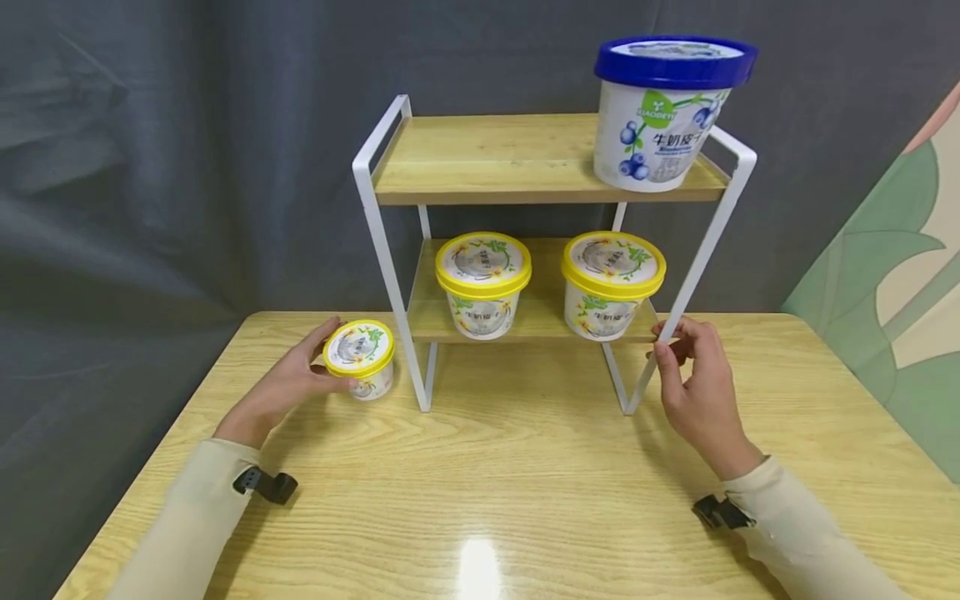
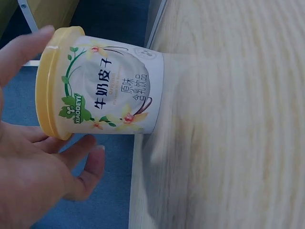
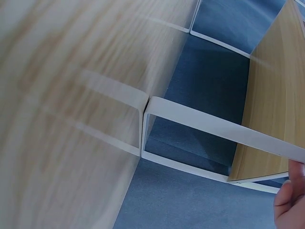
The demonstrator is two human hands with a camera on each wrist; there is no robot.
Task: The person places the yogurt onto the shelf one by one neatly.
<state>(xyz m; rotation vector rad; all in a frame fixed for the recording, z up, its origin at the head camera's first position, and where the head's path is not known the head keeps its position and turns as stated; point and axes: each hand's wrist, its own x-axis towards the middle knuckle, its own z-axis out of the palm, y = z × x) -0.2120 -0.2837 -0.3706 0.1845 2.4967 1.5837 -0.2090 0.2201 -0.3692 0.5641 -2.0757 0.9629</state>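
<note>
My left hand [image 1: 288, 379] grips a small white tub [image 2: 112, 88] with a yellow lid [image 1: 358, 347], thumb on one side and fingers round the other. The tub stands upright on the table, just left of a two-tier shelf rack [image 1: 487, 197]. On the right, my other hand [image 1: 701, 387] pinches the rack's white front leg [image 3: 219, 128] near the lower board, with the thumb in front and some fingers hidden behind. Two more yellow-lidded tubs, one left [image 1: 484, 312] and one right [image 1: 606, 312], sit on the lower board.
A large tub [image 1: 667, 133] with a blue lid stands at the right end of the rack's top board. The wooden table [image 1: 480, 467] runs to a dark grey curtain [image 1: 150, 167] behind. A green leaf-patterned panel [image 1: 885, 283] borders the right side.
</note>
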